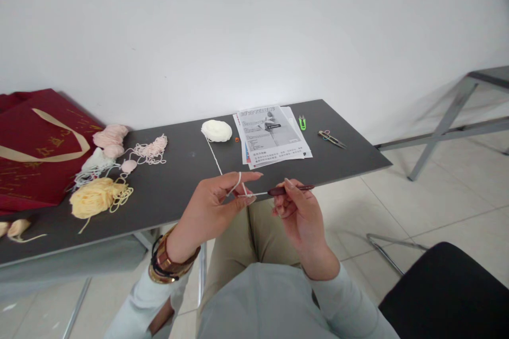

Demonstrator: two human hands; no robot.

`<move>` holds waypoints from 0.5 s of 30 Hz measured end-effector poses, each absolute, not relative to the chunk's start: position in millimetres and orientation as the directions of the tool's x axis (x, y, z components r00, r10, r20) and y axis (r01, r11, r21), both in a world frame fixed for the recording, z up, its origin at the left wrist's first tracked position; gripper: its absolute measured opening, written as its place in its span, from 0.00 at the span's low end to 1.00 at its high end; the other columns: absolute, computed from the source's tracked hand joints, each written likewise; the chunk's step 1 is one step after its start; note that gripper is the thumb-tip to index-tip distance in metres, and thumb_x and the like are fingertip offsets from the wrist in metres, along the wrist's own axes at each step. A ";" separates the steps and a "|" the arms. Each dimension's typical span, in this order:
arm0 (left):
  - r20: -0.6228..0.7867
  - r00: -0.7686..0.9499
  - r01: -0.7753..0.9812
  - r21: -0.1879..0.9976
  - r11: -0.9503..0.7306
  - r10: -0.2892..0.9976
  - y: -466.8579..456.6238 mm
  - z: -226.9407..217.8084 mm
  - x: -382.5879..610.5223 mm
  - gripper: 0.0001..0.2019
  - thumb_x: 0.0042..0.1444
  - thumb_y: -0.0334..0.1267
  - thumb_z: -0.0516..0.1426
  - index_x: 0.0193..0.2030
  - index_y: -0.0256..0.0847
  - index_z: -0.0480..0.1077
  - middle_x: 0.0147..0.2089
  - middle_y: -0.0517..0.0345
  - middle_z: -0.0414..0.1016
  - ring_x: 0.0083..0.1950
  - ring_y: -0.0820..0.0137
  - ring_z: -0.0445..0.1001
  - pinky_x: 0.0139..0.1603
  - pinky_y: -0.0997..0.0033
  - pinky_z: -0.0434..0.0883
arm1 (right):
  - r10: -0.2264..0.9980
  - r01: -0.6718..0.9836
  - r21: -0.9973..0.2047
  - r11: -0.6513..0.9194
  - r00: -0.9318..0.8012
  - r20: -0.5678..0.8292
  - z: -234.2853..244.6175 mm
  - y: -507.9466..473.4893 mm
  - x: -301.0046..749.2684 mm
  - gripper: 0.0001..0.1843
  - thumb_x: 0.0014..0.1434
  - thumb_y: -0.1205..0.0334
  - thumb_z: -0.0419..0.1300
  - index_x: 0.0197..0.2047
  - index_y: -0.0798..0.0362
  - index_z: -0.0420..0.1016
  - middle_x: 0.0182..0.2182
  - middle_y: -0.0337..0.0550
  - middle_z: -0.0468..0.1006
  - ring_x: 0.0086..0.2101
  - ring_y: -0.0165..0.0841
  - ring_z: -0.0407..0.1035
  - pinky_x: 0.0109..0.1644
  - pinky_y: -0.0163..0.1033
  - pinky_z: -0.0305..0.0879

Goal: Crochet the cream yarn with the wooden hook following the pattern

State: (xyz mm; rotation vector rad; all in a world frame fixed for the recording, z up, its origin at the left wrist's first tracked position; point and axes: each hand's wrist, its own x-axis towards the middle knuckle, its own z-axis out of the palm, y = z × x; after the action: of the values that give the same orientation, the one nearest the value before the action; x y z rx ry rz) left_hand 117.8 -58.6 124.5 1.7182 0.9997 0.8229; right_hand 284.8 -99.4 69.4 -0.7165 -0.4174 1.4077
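Observation:
My right hand (298, 212) grips the dark brown handle of a crochet hook (277, 190), its thin shaft pointing left. At the hook's tip, my left hand (217, 198) pinches white yarn between thumb and fingers, with the index finger stretched out and a strand (239, 181) looped around it. Whether any stitches sit in the pinch is too small to tell. From my left hand the yarn runs up to a white yarn ball (217, 131) lying on the dark table (178, 180). Both hands are above my lap at the table's front edge.
Printed sheets (274, 137) lie behind my hands, with green snips (303, 123) and metal thread scissors (332, 139) to their right. Pink yarn (151, 149), yellow yarn (95, 198) and a red bag (40, 153) stand left. A black chair (449, 291) is at lower right.

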 end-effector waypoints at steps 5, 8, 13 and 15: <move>0.055 0.295 0.129 0.987 -0.097 0.954 -59.4 113.0 120.7 0.16 0.48 0.33 0.64 0.46 0.41 0.77 0.28 0.59 0.75 0.33 0.72 0.71 0.41 0.70 0.69 | 0.974 -0.797 -0.597 -0.089 0.056 -0.219 66.9 -98.9 282.1 0.10 0.53 0.59 0.65 0.28 0.56 0.74 0.17 0.36 0.76 0.15 0.23 0.66 0.20 0.28 0.72; 0.069 0.199 0.000 0.998 -0.071 0.978 -64.1 98.9 125.5 0.21 0.45 0.32 0.66 0.48 0.47 0.76 0.28 0.63 0.74 0.33 0.74 0.71 0.40 0.72 0.68 | 0.972 -0.804 -0.585 -0.104 0.043 -0.231 66.7 -99.2 280.0 0.10 0.53 0.59 0.65 0.28 0.56 0.73 0.17 0.36 0.76 0.15 0.24 0.67 0.21 0.29 0.73; 0.021 0.088 -0.214 0.977 -0.001 0.996 -75.7 79.0 138.4 0.20 0.43 0.30 0.67 0.45 0.47 0.78 0.28 0.64 0.73 0.32 0.77 0.70 0.39 0.76 0.68 | 0.973 -0.788 -0.610 -0.085 0.065 -0.221 67.8 -99.5 276.3 0.11 0.52 0.58 0.66 0.27 0.56 0.72 0.18 0.37 0.77 0.16 0.24 0.68 0.22 0.29 0.73; 0.004 0.030 -0.274 0.962 0.004 1.000 -78.8 75.3 142.9 0.20 0.42 0.29 0.68 0.44 0.48 0.78 0.27 0.65 0.74 0.32 0.77 0.71 0.38 0.76 0.68 | 0.974 -0.771 -0.633 -0.071 0.085 -0.212 68.9 -99.8 275.1 0.11 0.52 0.57 0.66 0.28 0.56 0.72 0.18 0.37 0.77 0.16 0.24 0.68 0.22 0.29 0.73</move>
State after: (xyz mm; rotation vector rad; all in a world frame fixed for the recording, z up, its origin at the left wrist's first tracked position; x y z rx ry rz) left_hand 142.9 -78.8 75.3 1.0161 0.9813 1.3060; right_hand 275.1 -99.8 68.9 -0.7240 -0.3573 1.4867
